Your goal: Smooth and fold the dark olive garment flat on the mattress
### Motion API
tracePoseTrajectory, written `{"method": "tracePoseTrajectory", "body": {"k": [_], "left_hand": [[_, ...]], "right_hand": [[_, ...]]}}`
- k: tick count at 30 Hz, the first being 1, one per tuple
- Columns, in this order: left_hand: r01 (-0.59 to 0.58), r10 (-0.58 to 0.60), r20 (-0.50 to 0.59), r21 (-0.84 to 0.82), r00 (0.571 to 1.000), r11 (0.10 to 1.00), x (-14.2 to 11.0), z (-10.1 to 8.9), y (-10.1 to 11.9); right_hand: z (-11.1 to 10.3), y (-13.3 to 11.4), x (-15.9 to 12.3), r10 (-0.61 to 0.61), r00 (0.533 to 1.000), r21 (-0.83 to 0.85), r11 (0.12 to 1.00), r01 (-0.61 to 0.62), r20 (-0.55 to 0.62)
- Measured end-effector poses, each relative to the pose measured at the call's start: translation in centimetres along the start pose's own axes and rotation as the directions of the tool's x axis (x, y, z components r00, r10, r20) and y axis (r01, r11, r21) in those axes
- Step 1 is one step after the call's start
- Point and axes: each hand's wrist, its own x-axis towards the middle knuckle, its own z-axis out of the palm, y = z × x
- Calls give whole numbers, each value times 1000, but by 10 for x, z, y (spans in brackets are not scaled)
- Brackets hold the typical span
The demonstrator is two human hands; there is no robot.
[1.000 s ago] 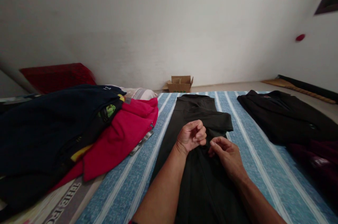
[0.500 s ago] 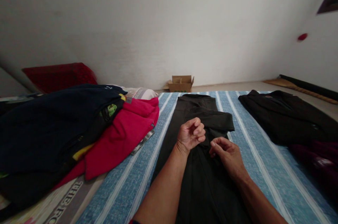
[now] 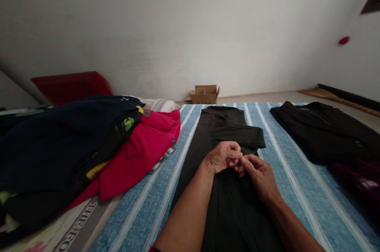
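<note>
A dark, almost black garment [image 3: 225,133] lies lengthwise on the blue striped bedspread [image 3: 282,153], partly folded with a sleeve laid across it. My left hand [image 3: 222,157] and my right hand [image 3: 257,172] meet over its middle. Both have their fingers curled and pinched together, touching each other and the cloth right below. What the fingertips pinch is too small to make out.
A heap of navy, red and black clothes [image 3: 89,141] fills the left side. More dark garments [image 3: 323,131] lie at the right, with a maroon one [image 3: 359,182] nearer. A red pillow [image 3: 71,85] and a small cardboard box [image 3: 204,93] sit by the white wall.
My left hand has dropped from a raised, loosely curled pose down to meet my right hand over the garment. The right hand shifted slightly towards it.
</note>
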Motion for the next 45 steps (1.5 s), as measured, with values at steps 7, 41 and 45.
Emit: {"method": "tracePoseTrajectory", "body": {"k": [7, 41, 45], "left_hand": [[53, -53, -9, 1, 999, 999, 0, 0, 0], [77, -78, 44, 29, 996, 997, 1, -3, -2], [62, -63, 55, 28, 996, 998, 1, -3, -2]], "right_hand": [[-1, 7, 1, -1, 1000, 2, 1000, 1, -11], [0, 3, 2, -29, 1000, -8, 1000, 29, 2], [0, 2, 1, -23, 1000, -4, 1000, 24, 9]]}}
